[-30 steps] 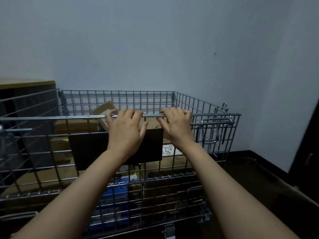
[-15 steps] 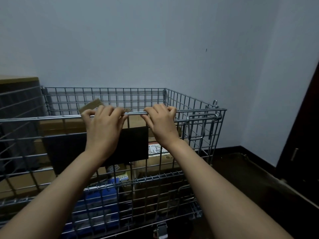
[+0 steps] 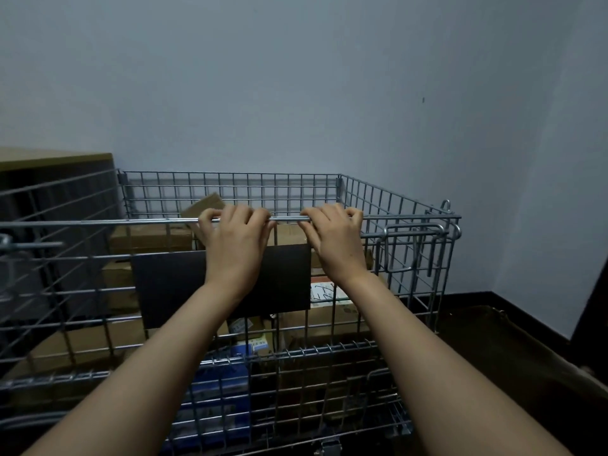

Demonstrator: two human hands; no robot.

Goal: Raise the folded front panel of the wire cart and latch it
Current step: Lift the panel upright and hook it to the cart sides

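Observation:
A silver wire cart [image 3: 378,199] stands against the wall, filled with cardboard boxes. Its hinged front panel [image 3: 98,291] stands upright before me, with a dark plate [image 3: 171,281] fixed to it. My left hand [image 3: 235,245] and my right hand [image 3: 335,241] both curl over the panel's top rail [image 3: 131,222], side by side near the middle. A wire latch loop [image 3: 411,245] hangs at the panel's right end by the side wall's corner hook [image 3: 445,205]. Whether the latch is engaged is not clear.
A dark cabinet with a wooden top [image 3: 56,159] stands to the left of the cart. Cardboard boxes [image 3: 148,238] and a blue package [image 3: 227,383] lie inside. A dark floor [image 3: 493,340] and a dark door edge [image 3: 595,291] are to the right.
Both hands stay clenched on the top rail. The view has swung sideways and back, so the cart sits further right in frame than half a second ago.

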